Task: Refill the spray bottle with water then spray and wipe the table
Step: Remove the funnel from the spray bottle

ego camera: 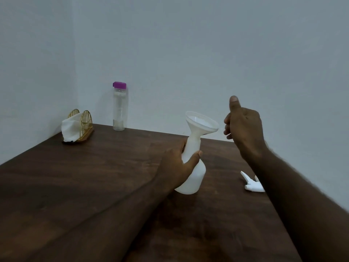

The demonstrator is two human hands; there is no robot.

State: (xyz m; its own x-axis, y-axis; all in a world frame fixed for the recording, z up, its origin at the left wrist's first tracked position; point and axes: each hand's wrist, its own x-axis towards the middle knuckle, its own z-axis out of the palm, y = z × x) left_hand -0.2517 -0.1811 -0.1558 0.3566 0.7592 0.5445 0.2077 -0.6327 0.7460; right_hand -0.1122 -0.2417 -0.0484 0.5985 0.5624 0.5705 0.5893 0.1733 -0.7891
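Head view: the spray bottle (192, 176), white and without its sprayer, stood near the middle of the bench (94, 176), leaning with its top towards the right. Its base was at the bench surface; whether it sat flat could not be told. A white funnel (202, 122) was seated in the bottle's neck, its mouth tilted the same way.

The left grip (177, 167), a bare hand, was wrapped round the narrow upper part of the bottle, with the thumb pressed on the near side and the fingers behind. The right grip (243, 127) was raised just beside the funnel rim, apart from it. Its thumb was straight up and its fingers loosely bent, and nothing was seen held in it.

The white spray head (252, 183) lay on its side on the bench to the right of the bottle, partly hidden by the right forearm.

At the far edge, against the wall, a clear water bottle (120, 108) with a purple cap stood upright. In the far left corner a gold wire holder (86, 121) carried a white cloth (70, 127).
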